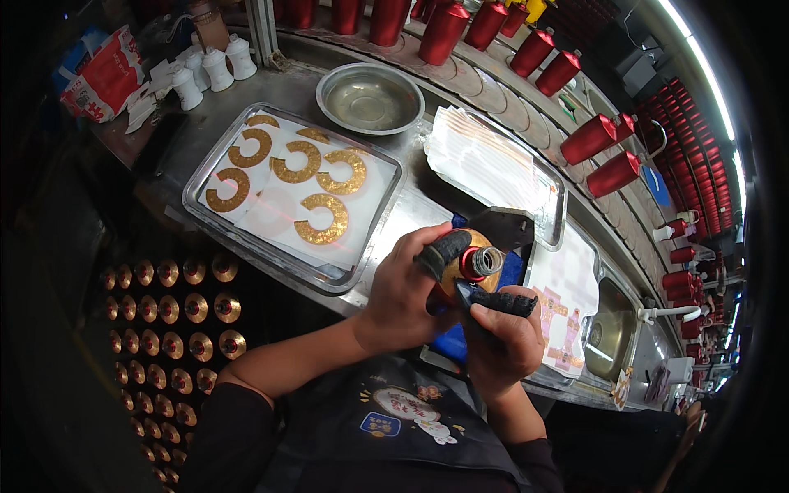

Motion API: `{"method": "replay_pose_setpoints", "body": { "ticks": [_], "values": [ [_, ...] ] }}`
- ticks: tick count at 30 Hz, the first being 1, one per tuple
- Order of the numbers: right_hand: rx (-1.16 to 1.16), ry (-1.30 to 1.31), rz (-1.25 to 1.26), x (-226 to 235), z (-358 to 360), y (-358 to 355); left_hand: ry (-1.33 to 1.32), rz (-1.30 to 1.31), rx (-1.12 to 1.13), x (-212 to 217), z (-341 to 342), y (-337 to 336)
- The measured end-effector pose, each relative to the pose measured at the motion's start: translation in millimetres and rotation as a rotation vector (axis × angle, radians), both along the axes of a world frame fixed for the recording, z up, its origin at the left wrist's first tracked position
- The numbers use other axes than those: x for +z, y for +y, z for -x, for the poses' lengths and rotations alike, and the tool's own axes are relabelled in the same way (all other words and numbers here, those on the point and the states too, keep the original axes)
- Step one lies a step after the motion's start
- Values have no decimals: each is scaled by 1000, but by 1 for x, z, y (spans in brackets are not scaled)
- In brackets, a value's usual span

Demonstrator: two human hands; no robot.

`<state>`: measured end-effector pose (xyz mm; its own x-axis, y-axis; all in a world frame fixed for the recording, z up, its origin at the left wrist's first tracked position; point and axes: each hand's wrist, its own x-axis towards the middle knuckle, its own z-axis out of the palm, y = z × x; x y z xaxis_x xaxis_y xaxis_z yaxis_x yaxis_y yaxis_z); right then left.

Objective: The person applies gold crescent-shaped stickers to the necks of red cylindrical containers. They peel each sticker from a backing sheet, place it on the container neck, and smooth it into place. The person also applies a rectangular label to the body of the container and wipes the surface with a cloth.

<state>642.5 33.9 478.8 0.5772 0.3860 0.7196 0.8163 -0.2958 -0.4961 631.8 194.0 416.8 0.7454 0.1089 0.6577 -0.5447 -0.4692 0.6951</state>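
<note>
"Gold and red: where are you holding that bottle (pixel 477 264)?"

"Above the blue surface (pixel 510 269). Your left hand (pixel 403 287) is gripping it, neck up, probably for steadiness; your right hand (pixel 509 345) is pinching a dark piece (pixel 466 292), kind unclear, against it."

"And the tray (pixel 330 283)?"

"It's sitting near, apparently putting gold arcs (pixel 339 220) within reach."

The bare left forearm (pixel 308 355) slants inward, the bare right forearm (pixel 516 415) rises steeply; curled left hand (pixel 403 287) and curled right hand (pixel 511 341) nearly meet.
</note>
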Motion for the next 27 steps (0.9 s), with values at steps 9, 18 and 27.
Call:
{"method": "replay_pose_setpoints", "body": {
  "ticks": [9,18,27],
  "values": [
    [9,45,-9,-3,1,-4,2,17,-26,-8,-2,1],
    [-71,-21,44,-6,8,4,-35,29,91,0,2,-10],
    [-18,-102,96,-5,14,-8,-61,10,235,-17,2,-20]
  ]
}}
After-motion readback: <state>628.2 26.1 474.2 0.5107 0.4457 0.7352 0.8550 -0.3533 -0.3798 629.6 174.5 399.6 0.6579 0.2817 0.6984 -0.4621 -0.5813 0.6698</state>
